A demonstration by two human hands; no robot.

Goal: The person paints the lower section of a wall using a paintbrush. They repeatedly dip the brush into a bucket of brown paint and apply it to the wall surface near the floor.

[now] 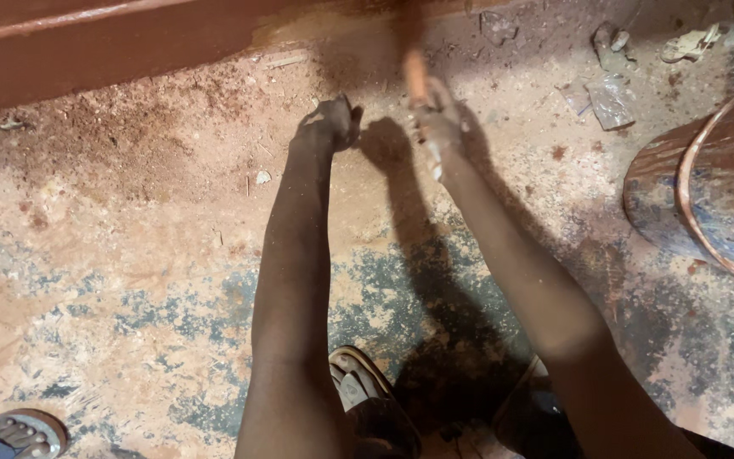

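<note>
My right hand [437, 123] is closed around a reddish-brown handle [415, 72] that runs up and away, blurred at its far end. My left hand [329, 125] is curled into a fist low over the dusty floor, just left of the handle; whether it pinches anything small is hidden. Both arms stretch forward from the bottom of the head view. The hands cast a dark shadow on the ground between them.
A reddish-brown painted beam [87, 51] runs along the top left. A round paint-stained bucket [707, 191] stands at the right edge. Crumpled plastic scraps [609, 98] lie top right. Sandalled feet [358, 395] show below, another foot in a sandal [10, 433] at bottom left.
</note>
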